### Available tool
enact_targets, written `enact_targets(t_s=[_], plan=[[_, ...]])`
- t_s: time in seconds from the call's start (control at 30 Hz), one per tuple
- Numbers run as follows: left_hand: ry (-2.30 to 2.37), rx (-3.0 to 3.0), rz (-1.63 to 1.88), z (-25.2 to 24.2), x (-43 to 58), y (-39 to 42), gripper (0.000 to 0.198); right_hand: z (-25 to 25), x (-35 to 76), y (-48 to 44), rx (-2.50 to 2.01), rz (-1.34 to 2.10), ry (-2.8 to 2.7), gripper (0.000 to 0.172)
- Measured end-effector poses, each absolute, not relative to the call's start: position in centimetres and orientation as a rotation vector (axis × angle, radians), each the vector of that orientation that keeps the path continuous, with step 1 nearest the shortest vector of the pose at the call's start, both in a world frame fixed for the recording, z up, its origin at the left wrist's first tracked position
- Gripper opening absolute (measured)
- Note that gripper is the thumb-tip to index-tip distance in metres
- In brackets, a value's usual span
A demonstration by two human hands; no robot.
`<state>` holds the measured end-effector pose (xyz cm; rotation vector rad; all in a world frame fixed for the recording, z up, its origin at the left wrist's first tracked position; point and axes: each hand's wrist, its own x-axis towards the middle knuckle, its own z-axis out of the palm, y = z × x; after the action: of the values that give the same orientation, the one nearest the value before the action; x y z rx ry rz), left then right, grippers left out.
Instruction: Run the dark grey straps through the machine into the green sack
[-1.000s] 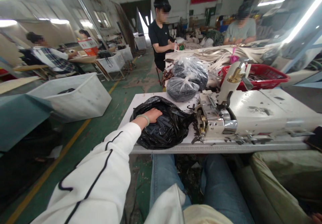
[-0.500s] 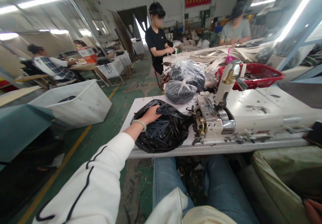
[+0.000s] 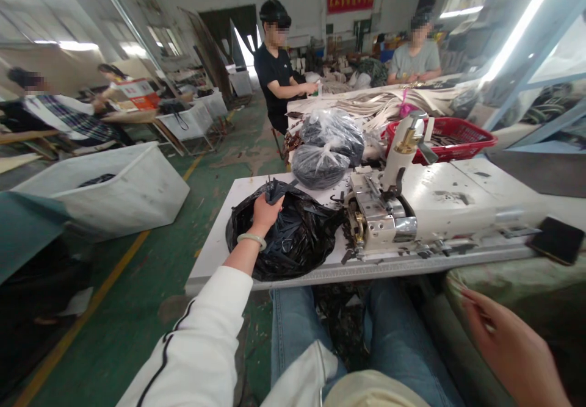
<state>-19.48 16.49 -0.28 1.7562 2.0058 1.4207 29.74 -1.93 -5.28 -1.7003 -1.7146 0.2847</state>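
At the left end of the sewing table, my left hand [image 3: 266, 213] is closed around a bunch of dark strips [image 3: 274, 191]. It lifts them just above the mouth of a black plastic bag [image 3: 302, 259], where more dark strips [image 3: 293, 221] lie. My right hand [image 3: 513, 343] hovers by the rim of a green sack [image 3: 471, 273] at lower right. Its fingers point forward, loosely bent, and nothing shows between them. Beside the bag stands a sewing machine [image 3: 384, 212] with dark scraps around its metal head.
Behind the black bag sit clear plastic bags [image 3: 320, 166] of dark pieces. A red basket [image 3: 462, 144] stands behind the machine, and a phone [image 3: 557, 240] lies at right. A white bin [image 3: 169, 199] is on the floor at left. Several people work farther back.
My left hand has pulled back slightly and turned upward, raising the bunch of strips from the bag. From the lower right corner, my right hand has come further into view beside the sack.
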Motion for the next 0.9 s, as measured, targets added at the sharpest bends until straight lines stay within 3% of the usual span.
enact_targets(t_s=[0.13, 0.27, 0.47, 0.7, 0.9], plan=[[1.984, 1.803, 1.374, 0.1, -19.2, 15.9, 0.008, -0.5, 17.0, 5.0, -1.268, 0.578, -1.982, 0.039], [1.929, 1.874, 1.280, -0.6, -18.4, 15.5, 0.013, 2.9, 5.8, 12.0, -0.996, 0.586, -2.078, 0.054], [1.885, 1.853, 1.218, -2.4, -18.6, 15.6, 0.016, 1.8, -0.8, 15.9, -1.266, 0.873, -2.107, 0.023], [1.884, 1.786, 1.244, -3.6, -19.7, 17.2, 0.019, -2.3, 0.3, 14.9, -1.321, 1.266, -1.890, 0.025], [1.879, 1.736, 1.246, -5.4, -19.3, 18.6, 0.025, -2.7, 2.7, 12.9, -1.095, 1.670, -1.549, 0.023]])
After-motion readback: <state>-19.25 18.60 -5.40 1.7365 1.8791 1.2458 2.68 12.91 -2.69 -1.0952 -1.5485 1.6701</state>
